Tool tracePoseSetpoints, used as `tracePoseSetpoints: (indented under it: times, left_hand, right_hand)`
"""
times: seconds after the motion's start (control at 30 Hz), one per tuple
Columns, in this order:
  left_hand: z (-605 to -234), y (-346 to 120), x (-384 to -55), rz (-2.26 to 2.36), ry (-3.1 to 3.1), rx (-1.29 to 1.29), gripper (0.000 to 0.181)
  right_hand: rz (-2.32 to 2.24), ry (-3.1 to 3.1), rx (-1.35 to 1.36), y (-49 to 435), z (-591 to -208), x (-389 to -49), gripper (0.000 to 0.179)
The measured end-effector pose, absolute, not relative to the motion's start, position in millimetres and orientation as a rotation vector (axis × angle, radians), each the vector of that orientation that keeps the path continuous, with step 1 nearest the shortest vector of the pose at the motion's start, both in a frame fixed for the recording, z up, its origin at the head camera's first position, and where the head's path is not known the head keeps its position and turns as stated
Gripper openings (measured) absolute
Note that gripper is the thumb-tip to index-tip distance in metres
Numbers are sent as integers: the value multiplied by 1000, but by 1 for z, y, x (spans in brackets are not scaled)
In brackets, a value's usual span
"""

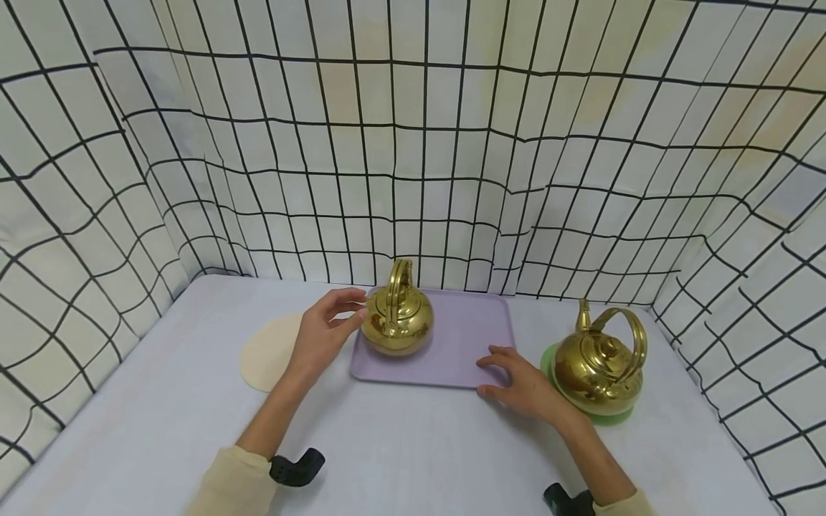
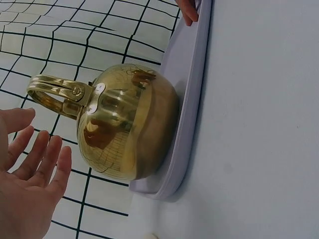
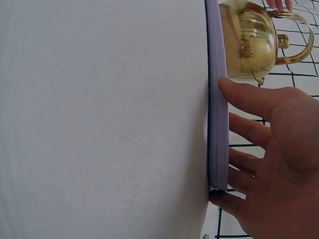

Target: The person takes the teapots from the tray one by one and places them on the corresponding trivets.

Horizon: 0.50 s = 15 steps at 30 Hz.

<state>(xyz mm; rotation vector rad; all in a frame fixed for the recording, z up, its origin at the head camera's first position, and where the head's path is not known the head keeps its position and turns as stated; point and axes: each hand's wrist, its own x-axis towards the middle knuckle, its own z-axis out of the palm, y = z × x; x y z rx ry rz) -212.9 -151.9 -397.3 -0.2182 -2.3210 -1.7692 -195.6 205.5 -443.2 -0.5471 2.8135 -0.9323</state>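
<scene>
A gold-coloured metal kettle stands upright on the left part of a pale purple tray. My left hand is beside the kettle's left side; in the left wrist view its fingers are spread and relaxed, apart from the shiny body. At the tray's right end is my right hand. Its thumb touches the front rim in the right wrist view, and the other fingers reach over the tray, loosely bent. A second gold-coloured kettle stands to the right on a green round mat.
A cream-coloured round mat lies left of the tray, partly behind my left hand. The white table is bounded at the back and sides by white cloth with a black grid.
</scene>
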Motion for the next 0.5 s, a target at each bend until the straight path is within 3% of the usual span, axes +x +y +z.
tracePoseSetpoints:
  times: [0.5]
  left_hand:
    - [-398, -141, -218, -1837, -2288, -291, 42]
  right_hand:
    - [-931, 2814, -539, 205, -442, -195, 43]
